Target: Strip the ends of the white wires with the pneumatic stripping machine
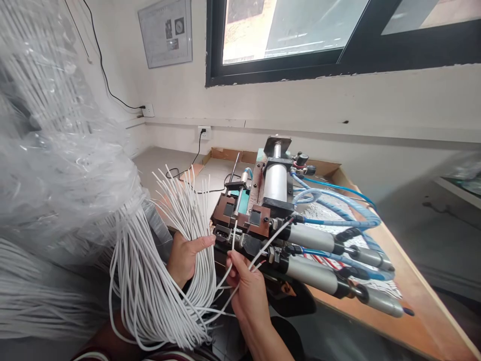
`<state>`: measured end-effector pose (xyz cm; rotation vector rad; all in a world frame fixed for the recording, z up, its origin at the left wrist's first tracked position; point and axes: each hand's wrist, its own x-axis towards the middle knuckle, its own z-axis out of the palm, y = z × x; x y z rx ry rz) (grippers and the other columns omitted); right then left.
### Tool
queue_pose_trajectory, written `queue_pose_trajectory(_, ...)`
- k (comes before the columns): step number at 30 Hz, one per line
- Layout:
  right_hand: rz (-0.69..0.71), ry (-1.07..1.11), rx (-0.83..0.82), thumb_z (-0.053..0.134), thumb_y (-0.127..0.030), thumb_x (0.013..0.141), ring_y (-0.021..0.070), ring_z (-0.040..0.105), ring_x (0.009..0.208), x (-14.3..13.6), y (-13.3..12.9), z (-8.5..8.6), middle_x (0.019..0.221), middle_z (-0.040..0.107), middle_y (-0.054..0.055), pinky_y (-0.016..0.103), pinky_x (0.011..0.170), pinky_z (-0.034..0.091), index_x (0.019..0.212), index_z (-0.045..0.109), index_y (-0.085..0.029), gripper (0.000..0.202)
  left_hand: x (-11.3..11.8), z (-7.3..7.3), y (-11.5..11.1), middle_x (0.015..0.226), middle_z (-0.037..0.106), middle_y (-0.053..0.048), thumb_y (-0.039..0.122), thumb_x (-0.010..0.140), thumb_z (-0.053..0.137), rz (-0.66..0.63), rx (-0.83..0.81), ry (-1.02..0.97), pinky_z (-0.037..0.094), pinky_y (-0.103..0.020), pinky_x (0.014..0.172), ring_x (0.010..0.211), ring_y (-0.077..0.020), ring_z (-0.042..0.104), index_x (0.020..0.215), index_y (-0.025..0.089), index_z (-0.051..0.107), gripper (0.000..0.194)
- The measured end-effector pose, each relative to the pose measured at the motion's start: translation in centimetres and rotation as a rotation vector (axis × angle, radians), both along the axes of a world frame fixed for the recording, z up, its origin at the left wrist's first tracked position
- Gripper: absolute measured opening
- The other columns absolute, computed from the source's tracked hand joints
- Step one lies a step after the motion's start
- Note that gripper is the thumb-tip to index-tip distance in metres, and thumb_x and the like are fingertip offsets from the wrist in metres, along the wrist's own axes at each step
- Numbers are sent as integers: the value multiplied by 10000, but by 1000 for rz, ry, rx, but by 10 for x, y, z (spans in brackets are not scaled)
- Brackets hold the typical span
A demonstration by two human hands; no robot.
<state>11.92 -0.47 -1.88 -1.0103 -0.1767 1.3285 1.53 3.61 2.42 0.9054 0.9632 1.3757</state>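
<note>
My left hand point(184, 260) is wrapped round a thick bundle of white cables point(199, 245), whose loose ends fan upward and whose lengths loop down over my lap. To its right, my right hand point(246, 286) pinches a single white cable point(233, 239) between thumb and fingers. That cable points up at the front of a pneumatic machine point(259, 219) with brown metal blocks and silver cylinders. A few more cables pass through or beside my right hand, some with stripped reddish ends.
Plastic-wrapped white cable bundles point(63, 175) fill the left side. Blue air hoses point(338, 200) curve behind the silver cylinders point(311, 273). A wooden-edged tray point(424, 301) surrounds the machine and holds white scraps. A black power cord runs to a wall socket point(205, 132) under the window.
</note>
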Motion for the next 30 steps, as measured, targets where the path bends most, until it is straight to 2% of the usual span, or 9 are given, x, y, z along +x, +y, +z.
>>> queue_pose_trajectory(7,91,224,6,788,-282,500,26,315,383,1,11,2,475,457,-65,143,325,214,634,623,-142,255,3,4,1,775,684,-11,128,538,708,28,6,-4,467,-306,765,713,-155,609,733,141,651,203)
queue_pose_trajectory(10,116,250,1,798,-274,490,34,358,395,0,11,3,483,487,-59,155,355,269,638,626,-144,261,3,5,0,745,683,-5,130,529,711,39,17,0,464,-309,770,714,-159,617,719,147,648,201)
queue_pose_trajectory(12,154,219,12,793,-290,510,57,418,426,-2,7,3,501,524,-46,184,418,339,647,641,-148,249,3,4,0,709,677,-6,138,530,709,19,15,-1,468,-319,758,691,-162,620,706,144,642,188)
queue_pose_trajectory(17,445,-72,146,719,-353,632,121,491,487,-3,-9,-4,548,596,-6,259,526,385,774,696,-152,248,0,2,1,739,680,-9,149,533,711,33,25,64,478,-306,709,674,-166,611,701,146,625,189)
queue_pose_trajectory(19,409,-203,157,717,-361,633,116,475,486,-2,-15,-10,549,603,-7,254,522,371,774,703,-160,246,0,3,1,754,682,-12,142,530,714,34,44,91,476,-297,705,688,-171,610,696,145,622,189)
queue_pose_trajectory(23,217,-372,126,740,-375,592,109,445,486,-3,-19,-19,538,596,-3,247,492,351,698,703,-148,253,-1,4,0,697,667,-15,152,548,715,-4,37,80,486,-292,666,641,-163,604,693,130,627,171)
queue_pose_trajectory(26,83,-304,80,746,-385,579,111,460,495,-6,-17,-16,544,607,3,237,477,346,706,702,-152,270,-1,6,2,634,645,-8,176,565,715,-5,-6,42,499,-282,596,571,-146,591,707,120,632,174)
queue_pose_trajectory(30,-23,-40,39,799,-340,494,77,462,473,-9,-7,-4,539,609,-20,198,457,353,663,692,-168,263,2,10,7,659,651,0,171,548,730,38,-17,-42,521,-287,588,584,-144,608,719,125,628,204)
